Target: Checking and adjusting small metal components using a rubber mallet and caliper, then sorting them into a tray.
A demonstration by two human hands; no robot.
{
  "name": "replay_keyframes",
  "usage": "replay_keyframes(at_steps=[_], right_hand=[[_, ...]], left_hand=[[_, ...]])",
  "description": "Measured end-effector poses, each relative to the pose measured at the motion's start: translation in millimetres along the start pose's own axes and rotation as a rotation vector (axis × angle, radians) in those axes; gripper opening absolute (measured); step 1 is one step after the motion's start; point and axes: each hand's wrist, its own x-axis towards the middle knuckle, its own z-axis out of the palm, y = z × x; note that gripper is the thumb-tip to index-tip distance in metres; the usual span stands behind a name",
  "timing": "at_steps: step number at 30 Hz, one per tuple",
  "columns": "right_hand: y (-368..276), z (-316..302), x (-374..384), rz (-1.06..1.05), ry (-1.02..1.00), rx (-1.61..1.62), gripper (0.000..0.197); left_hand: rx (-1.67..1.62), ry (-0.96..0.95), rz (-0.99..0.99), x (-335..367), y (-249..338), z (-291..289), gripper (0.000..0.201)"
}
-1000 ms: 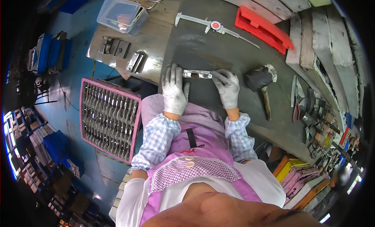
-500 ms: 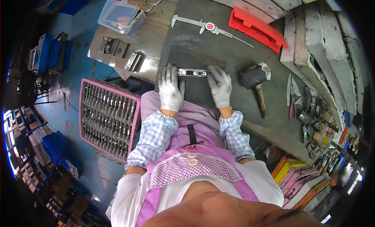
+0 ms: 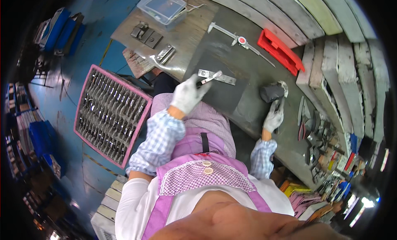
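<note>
Pinching part [image 3: 212, 77] by one end only in left hand [image 3: 188, 94], perhaps risking slippage. Touching mallet [image 3: 271, 93] with right hand [image 3: 273, 118], without clearly showing grip.

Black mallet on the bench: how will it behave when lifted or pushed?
The mallet is probably head-heavy, given its bulky black head. That rounded head could rock if pushed. Its ragged, pale end looks worn and might shed bits.

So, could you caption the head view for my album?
Gloved left hand holding a slim metal part over a flat metal strip, gloved right hand at a black mallet.
</note>
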Motion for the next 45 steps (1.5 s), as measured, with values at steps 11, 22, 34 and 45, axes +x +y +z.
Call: replay_keyframes(at_steps=[11,22,34,45], right_hand=[[-138,-44,22,0.707,-0.965,0.879,0.022],[-69,-55,58,-0.516,-0.44,-0.082,0.02],[-174,52,-23,-0.015,-0.864,0.636,0.026],[-210,55,4,-0.087,-0.841,0.315,0.018]], left_hand=[[-0.004,-0.056,0.238,3,-30,24,0.018],[0.144,-0.247,-0.033,19,-30,46,0.029],[-0.163,0.068,0.058,0,-25,31,0.038],[0.112,0.198,0.1,14,-36,44,0.039]])
